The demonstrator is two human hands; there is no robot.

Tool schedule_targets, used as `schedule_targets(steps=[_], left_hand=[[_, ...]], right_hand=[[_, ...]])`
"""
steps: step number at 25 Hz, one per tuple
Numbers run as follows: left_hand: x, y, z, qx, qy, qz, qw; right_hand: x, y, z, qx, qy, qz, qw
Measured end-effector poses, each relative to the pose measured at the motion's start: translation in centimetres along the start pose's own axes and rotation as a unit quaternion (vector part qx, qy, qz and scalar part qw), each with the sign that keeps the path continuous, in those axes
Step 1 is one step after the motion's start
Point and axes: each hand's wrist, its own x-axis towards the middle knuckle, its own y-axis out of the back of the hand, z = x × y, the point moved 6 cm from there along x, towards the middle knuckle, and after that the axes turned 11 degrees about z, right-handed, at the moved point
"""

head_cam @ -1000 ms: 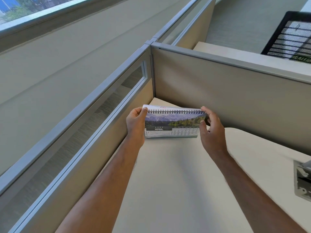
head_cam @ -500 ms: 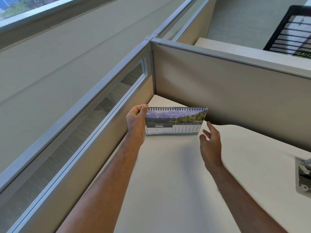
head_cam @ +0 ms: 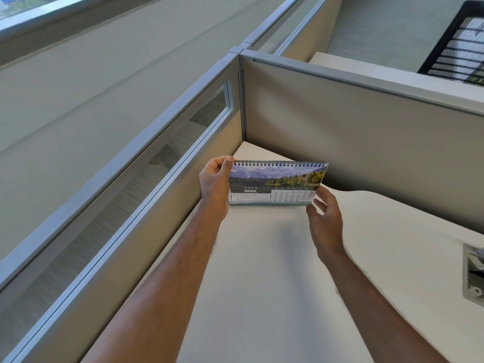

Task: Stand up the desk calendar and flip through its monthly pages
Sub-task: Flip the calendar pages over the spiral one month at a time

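On the far left I see the grey partition wall (head_cam: 146, 163) with its glass strip running toward the corner; just right of it my left hand (head_cam: 213, 183) is clamped on the left edge of the desk calendar (head_cam: 275, 183), thumb up by the spiral binding; the calendar stands upright at the far end of the pale counter (head_cam: 262, 271), in the corner, showing a mountain lake photo over the APRIL grid; my right hand (head_cam: 324, 218) sits at the calendar's lower right corner, fingers spread apart, fingertips at the page edge; I cannot tell whether they touch it.
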Motion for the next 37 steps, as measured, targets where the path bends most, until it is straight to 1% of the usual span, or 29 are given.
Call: schedule_targets(steps=[9,15,18,21,26,29,33,37], left_hand=[[-0.1,0.0,0.0,-0.007,0.002,-0.006,1.000],[-0.1,0.1,0.1,-0.003,0.000,-0.011,1.000],[-0.1,0.0,0.1,-0.008,-0.002,-0.004,1.000],[-0.1,0.1,0.3,-0.007,-0.004,-0.002,1.000],[-0.3,0.0,0.2,0.001,0.008,-0.005,1.000],[-0.4,0.1,0.3,0.013,0.015,-0.012,1.000],[-0.1,0.1,1.1,0.001,0.051,-0.042,0.998],[0.4,0.4,1.3,0.021,0.096,-0.073,0.992]], right_hand=[[0.3,1.4,-0.5,-0.057,0.068,0.077,0.993],[0.0,2.0,-1.4,-0.087,0.080,0.092,0.989],[-0.1,2.3,-1.8,-0.105,0.094,0.088,0.986],[-0.2,2.7,-1.9,-0.107,0.091,0.083,0.987],[-0.4,2.8,-2.3,-0.061,0.036,0.066,0.995],[-1.1,2.8,-3.4,-0.013,0.013,0.049,0.999],[-1.8,2.9,-6.3,0.025,0.037,0.015,0.999],[-1.1,3.2,-9.6,0.078,0.057,-0.004,0.995]])
